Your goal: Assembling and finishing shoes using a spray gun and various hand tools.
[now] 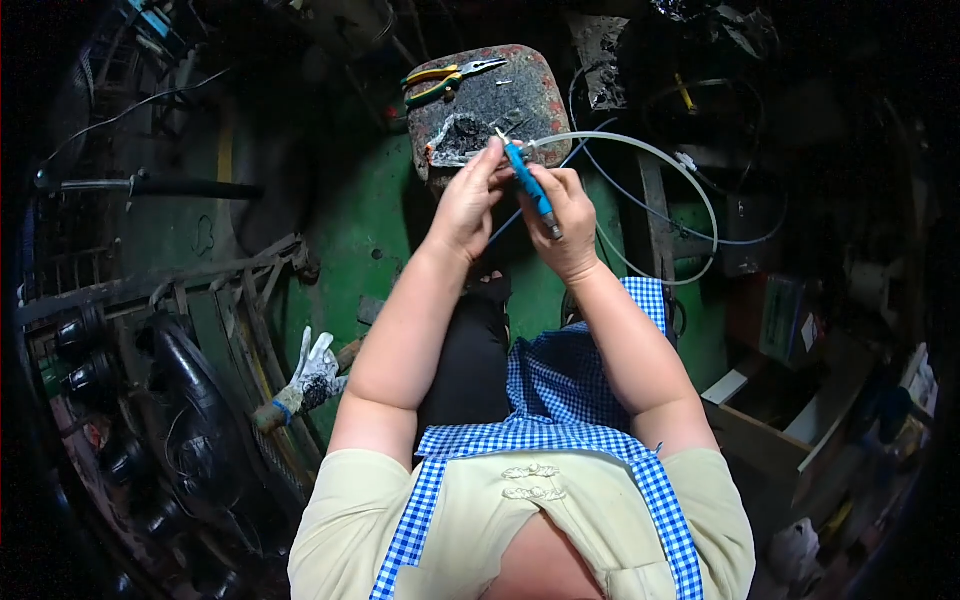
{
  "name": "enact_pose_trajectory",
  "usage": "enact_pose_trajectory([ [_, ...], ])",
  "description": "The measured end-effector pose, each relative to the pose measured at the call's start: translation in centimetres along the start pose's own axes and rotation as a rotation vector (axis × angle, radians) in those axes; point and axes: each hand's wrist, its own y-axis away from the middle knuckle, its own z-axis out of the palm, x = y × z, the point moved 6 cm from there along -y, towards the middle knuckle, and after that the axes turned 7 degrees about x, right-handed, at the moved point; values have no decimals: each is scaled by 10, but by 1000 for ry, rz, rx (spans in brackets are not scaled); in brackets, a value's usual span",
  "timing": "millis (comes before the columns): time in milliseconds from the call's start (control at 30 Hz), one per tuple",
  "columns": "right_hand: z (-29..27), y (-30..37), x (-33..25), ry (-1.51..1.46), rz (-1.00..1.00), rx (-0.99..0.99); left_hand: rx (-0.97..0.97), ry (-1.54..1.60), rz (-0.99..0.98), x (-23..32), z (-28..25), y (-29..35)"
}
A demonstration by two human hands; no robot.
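My right hand (565,215) is closed around a slim blue pen-shaped tool (527,178) with a metal end. The tool slants up and left toward my left hand (468,205). The left fingers are pinched together beside its tip; what they hold, if anything, is hidden. Both hands are over the near edge of a worn, speckled stool-like block (540,90). Pliers (455,78) with yellow and green handles lie on its far left. A small metal piece (504,83) lies by their jaws. Blackened, crumpled material (455,140) sits just beyond my left fingers.
A clear tube (690,170) loops from near the tool out to the right, crossing a thin blue hose (640,205). To the left stands a metal rack (225,290), with a dirty white glove (312,365) by it. An open wooden box (770,425) stands at lower right.
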Motion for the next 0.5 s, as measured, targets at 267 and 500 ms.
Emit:
enact_pose_trajectory([
  [267,-33,-20,46,-53,277,154,82,-1168,788,57,-12,-153],
  [500,-44,-20,68,-173,434,190,186,-1816,1011,56,13,-221],
])
